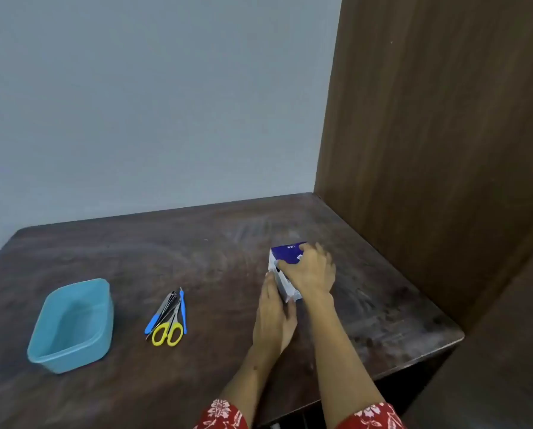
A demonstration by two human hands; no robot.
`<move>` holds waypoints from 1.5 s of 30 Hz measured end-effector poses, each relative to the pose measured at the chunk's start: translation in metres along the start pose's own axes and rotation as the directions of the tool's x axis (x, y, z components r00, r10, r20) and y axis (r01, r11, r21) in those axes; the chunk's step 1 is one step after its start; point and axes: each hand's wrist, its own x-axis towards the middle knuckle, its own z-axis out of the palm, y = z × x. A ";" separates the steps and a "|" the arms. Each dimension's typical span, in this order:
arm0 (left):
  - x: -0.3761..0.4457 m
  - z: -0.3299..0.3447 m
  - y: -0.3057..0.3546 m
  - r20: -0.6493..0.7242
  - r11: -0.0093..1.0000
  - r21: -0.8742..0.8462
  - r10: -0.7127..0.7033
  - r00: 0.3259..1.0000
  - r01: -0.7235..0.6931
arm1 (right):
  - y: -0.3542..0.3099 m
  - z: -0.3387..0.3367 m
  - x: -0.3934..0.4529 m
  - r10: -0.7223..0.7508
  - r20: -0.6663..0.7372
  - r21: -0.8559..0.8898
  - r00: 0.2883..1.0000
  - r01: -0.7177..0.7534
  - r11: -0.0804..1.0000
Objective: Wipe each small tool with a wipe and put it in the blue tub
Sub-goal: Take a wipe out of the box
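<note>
Dark table [197,243]: empty light-blue tub [70,326], rounded corners.

The table [197,243] is dark wood with a smooth, worn finish, streaked with dull pale smears. The blue tub [70,326] looks like smooth plastic with a soft sheen. The scissors [169,326] have glossy yellow plastic handles and grey metal blades; the slim tools [166,308] beside them show grey metal and blue plastic. The box [285,258] looks like printed cardboard, blue and white. The tall panel [444,134] is matt brown wood grain, the wall [150,103] matt paint, the sleeves [221,413] printed red cloth.
</note>
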 end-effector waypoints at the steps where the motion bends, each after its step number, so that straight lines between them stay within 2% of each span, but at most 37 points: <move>1: 0.002 0.001 0.000 -0.020 1.000 -0.002 -0.005 1.000 0.005 | 0.000 0.000 0.001 0.015 0.031 -0.012 0.999 -0.015 1.000; 10: 0.005 -0.003 0.001 0.026 0.994 0.024 -0.105 0.994 0.105 | -0.008 0.006 0.006 0.079 0.012 -0.080 0.997 -0.078 0.994; 13: 0.005 -0.003 0.001 0.028 0.992 0.043 -0.119 0.993 0.118 | -0.008 0.000 0.011 0.082 0.030 -0.042 0.996 -0.081 0.996; 16: 0.003 -0.005 0.007 0.038 0.993 0.064 -0.106 0.994 0.103 | -0.009 -0.016 0.018 0.108 0.088 0.043 0.990 -0.112 0.993; 20: 0.001 -0.003 0.008 0.008 0.991 0.127 0.026 1.000 -0.027 | -0.007 -0.042 0.027 0.095 0.182 0.234 0.979 -0.137 0.963; 22: 0.002 -0.002 0.005 -0.002 0.990 0.136 0.034 0.999 -0.033 | -0.005 -0.053 0.031 0.103 0.200 0.352 0.974 -0.170 0.920; 24: 0.003 -0.001 0.003 -0.006 0.989 0.142 0.031 0.999 -0.030 | 0.001 -0.060 0.035 0.159 0.156 0.480 0.975 -0.215 0.850; 26: 0.004 -0.001 0.005 -0.010 0.988 0.150 0.038 0.999 -0.036 | 0.008 -0.061 0.041 0.250 -0.034 0.554 0.968 -0.190 0.810; 28: 0.004 -0.002 0.007 -0.007 0.988 0.153 0.033 0.999 -0.031 | 0.015 -0.058 0.045 0.344 -0.263 0.538 0.901 -0.160 0.828; 29: 0.003 -0.003 0.007 -0.002 0.988 0.153 0.025 1.000 -0.024 | 0.018 -0.056 0.047 0.370 -0.330 0.516 0.868 -0.162 0.841; 31: 0.003 -0.004 0.008 0.006 0.988 0.153 0.013 1.000 -0.014 | 0.025 -0.048 0.052 0.384 -0.363 0.464 0.849 -0.193 0.864; 38: 0.002 -0.003 0.009 0.059 0.982 0.183 -0.051 0.997 0.039 | 0.062 -0.022 0.062 0.416 -0.255 0.161 0.873 -0.386 0.908; 41: 0.001 -0.003 0.011 0.050 0.979 0.202 -0.047 0.998 0.036 | 0.067 -0.014 0.057 0.401 -0.199 0.091 0.894 -0.391 0.916; 45: 0.002 -0.006 0.016 0.053 0.972 0.233 -0.048 0.997 0.035 | 0.059 -0.013 0.053 0.356 -0.112 0.100 0.928 -0.346 0.933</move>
